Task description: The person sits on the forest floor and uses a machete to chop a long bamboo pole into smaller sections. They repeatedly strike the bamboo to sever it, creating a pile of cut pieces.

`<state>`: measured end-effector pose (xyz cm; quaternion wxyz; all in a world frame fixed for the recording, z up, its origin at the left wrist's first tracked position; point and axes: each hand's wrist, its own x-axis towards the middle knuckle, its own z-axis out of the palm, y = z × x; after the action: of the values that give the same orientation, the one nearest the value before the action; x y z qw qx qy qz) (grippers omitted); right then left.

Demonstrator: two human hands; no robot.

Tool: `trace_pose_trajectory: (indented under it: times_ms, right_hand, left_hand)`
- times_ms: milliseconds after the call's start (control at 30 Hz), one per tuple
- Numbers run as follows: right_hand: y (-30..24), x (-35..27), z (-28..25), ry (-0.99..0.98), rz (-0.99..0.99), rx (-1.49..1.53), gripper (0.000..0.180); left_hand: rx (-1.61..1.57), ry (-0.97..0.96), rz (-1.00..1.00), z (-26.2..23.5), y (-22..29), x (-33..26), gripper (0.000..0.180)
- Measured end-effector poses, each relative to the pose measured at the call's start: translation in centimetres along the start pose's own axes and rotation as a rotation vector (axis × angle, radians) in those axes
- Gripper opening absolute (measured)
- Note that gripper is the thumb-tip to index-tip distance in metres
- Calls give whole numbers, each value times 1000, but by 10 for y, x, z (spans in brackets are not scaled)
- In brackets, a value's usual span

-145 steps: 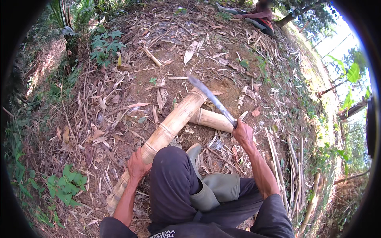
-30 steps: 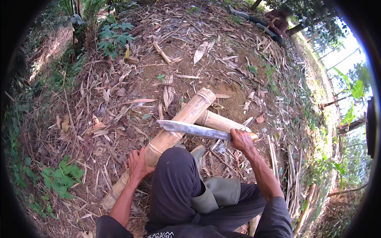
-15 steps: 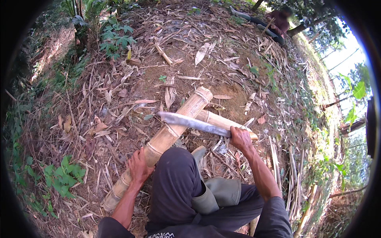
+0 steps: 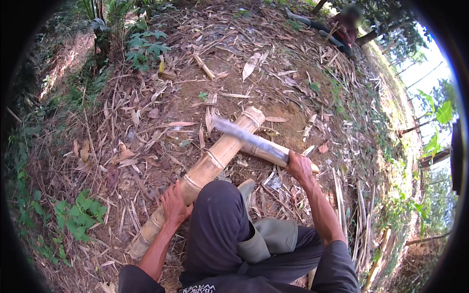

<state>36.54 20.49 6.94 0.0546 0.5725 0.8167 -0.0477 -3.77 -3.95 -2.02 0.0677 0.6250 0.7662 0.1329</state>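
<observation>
A thick, pale bamboo pole [image 4: 222, 150] with ringed joints slants from beside my left knee up to the middle of the view. Its upper part rests across a shorter bamboo piece [image 4: 258, 154]. My left hand [image 4: 175, 204] grips the pole's lower half, just below a joint. In my right hand [image 4: 299, 166] is a machete, whose handle is hidden in the closed fist. The machete's long metal blade [image 4: 249, 138], slightly blurred, points left over the pole's upper section. Whether the blade touches the bamboo I cannot tell.
My bent knee [image 4: 215, 219] and boot [image 4: 266, 239] lie close beside the pole. Dry leaves and bamboo scraps cover the sloping soil. Long split strips [image 4: 360, 222] lie at the right, a leafy green plant [image 4: 79, 215] at the left. Another person [image 4: 344, 29] sits far right.
The machete blade has shifted upward along the pole, toward its far end, and my right hand has moved slightly right. My left hand keeps its grip on the pole.
</observation>
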Motion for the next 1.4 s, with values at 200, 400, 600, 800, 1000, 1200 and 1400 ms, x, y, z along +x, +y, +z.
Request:
trace_pose_trajectory:
  times_ms: [200,400,600,800,1000,1200,1400]
  right_hand:
    - [8,4,-8,38,274,36,12]
    - [-3,-12,5,18,-112,-67,11]
    - [44,17,-15,141,493,101,22]
    - [-14,-29,-5,82,-119,-33,10]
    - [15,4,-41,110,129,51,10]
    - [-27,-18,-32,69,28,24,13]
    - [-10,-5,-29,-19,94,47,12]
  left_hand:
    - [-11,-61,-49,7,-1,-7,108]
    - [-87,-119,-71,-27,11,9,67]
    - [-158,-135,-35,-6,14,12,99]
    - [-258,-228,-27,-24,-6,22,112]
    - [-130,-123,-25,-8,22,8,106]
    - [-150,-71,-77,-16,21,8,106]
    - [-141,-15,-21,-23,9,1,108]
